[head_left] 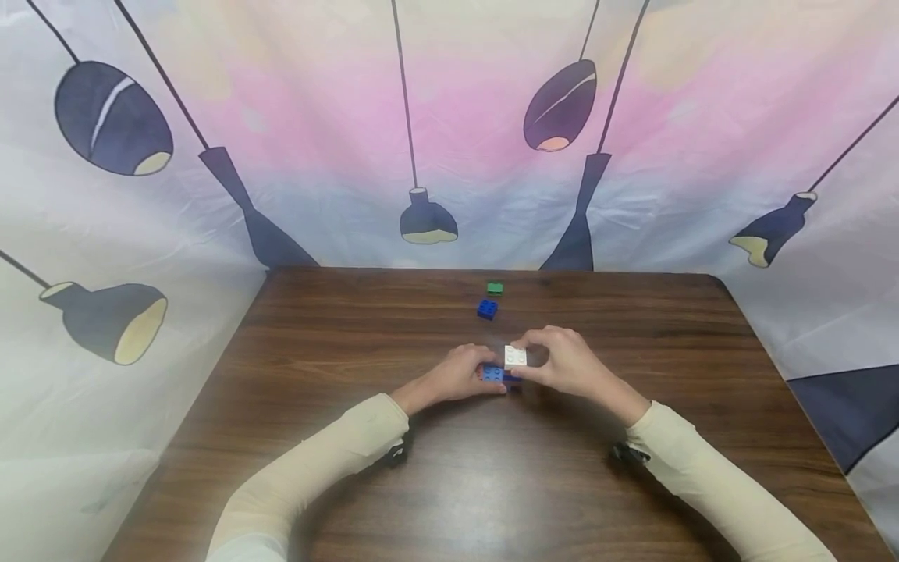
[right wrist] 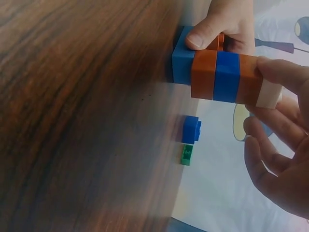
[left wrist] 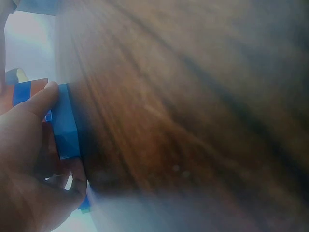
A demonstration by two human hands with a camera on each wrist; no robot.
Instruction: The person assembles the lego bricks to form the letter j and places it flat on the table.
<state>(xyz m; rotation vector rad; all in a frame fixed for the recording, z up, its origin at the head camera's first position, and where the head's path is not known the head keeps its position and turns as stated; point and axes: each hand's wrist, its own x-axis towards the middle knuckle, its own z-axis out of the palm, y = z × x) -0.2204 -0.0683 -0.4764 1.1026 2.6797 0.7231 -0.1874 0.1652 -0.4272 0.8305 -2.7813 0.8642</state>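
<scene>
My right hand [head_left: 572, 363] pinches a white toy brick [head_left: 516, 357] between thumb and fingers. In the right wrist view that brick sits against the top of a short tower: an orange brick [right wrist: 203, 75], a dark blue brick [right wrist: 227, 77] and an upper orange brick [right wrist: 248, 79]. At the tower's foot, on the table, lies a light blue brick [right wrist: 182, 63]. My left hand [head_left: 463, 375] grips this base, its thumb pressing on the light blue brick's upper side. Another bit of orange shows behind that thumb.
Beyond the hands, a loose dark blue brick [head_left: 488, 309] lies on the brown wooden table [head_left: 337, 312]. Behind it, nearer the far edge, is a green brick [head_left: 495, 289]. A printed cloth [head_left: 477, 140] with hanging lamps stands behind and beside the table.
</scene>
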